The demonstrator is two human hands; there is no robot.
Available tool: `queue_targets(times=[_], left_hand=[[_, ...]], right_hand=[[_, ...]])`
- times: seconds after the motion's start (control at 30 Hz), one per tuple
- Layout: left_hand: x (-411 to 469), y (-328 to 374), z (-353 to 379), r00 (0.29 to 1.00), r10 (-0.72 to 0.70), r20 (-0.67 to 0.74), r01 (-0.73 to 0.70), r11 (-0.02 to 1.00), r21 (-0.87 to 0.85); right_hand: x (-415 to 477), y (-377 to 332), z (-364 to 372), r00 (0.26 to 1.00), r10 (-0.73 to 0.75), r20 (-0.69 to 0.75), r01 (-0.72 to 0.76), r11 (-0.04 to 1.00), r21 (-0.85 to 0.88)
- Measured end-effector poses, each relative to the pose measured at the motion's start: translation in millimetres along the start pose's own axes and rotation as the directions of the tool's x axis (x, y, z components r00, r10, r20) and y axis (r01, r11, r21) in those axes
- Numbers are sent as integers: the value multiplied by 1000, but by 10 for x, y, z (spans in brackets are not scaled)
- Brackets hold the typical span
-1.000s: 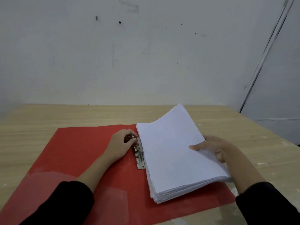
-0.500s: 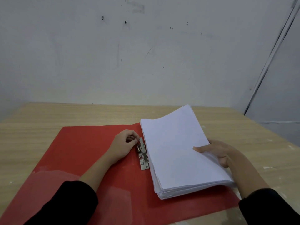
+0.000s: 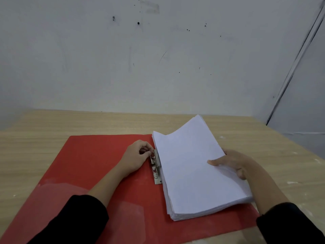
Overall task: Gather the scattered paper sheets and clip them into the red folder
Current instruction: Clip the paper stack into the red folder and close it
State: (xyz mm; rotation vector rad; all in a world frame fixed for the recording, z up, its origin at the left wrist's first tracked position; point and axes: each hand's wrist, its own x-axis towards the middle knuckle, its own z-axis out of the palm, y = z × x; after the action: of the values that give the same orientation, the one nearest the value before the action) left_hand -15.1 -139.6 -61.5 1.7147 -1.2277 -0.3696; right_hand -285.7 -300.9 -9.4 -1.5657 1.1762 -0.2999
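The red folder point(image 3: 98, 161) lies open and flat on the wooden table. A thick stack of white paper sheets point(image 3: 191, 175) rests on its right half, its right edge lifted. My right hand point(image 3: 233, 164) grips that right edge, thumb on top and fingers underneath. My left hand point(image 3: 139, 155) pinches the lever of the metal clip point(image 3: 156, 166) at the folder's spine. The stack's left edge lies right against the clip; whether it is under the clamp bar is not clear.
The light wooden table point(image 3: 52, 124) runs back to a white wall. Its right edge point(image 3: 299, 150) slants close to my right arm. A glossy patch shows on the folder's near left corner.
The stack's left edge has come closer to the clip. My left hand stays on the clip lever, my right hand on the stack's edge. The view has shifted slightly.
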Motion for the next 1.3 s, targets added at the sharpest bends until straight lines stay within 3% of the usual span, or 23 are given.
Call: queue_targets(times=[0.4, 0.57, 0.73, 1.07, 1.17, 1.3], left_hand=[[-6, 17, -12, 1000, -13, 6, 13, 1000, -12], [24, 78, 59, 995, -97, 17, 98, 995, -28], [57, 99, 163, 991, -135, -22, 137, 984, 117], [71, 167, 251, 982, -164, -97, 182, 955, 234], [67, 147, 269, 983, -147, -108, 169, 957, 235], [46, 89, 234, 989, -125, -74, 135, 979, 154]], right_hand=[[-52, -43, 30, 998, -46, -38, 42, 994, -104], [-53, -50, 10, 999, -40, -7, 39, 993, -110], [-44, -37, 5, 999, -49, 6, 49, 993, -104], [4, 31, -40, 995, -67, 79, 70, 997, -41], [-17, -18, -36, 996, -47, 72, 56, 991, -121], [5, -182, 36, 999, -37, -26, 24, 920, -391]])
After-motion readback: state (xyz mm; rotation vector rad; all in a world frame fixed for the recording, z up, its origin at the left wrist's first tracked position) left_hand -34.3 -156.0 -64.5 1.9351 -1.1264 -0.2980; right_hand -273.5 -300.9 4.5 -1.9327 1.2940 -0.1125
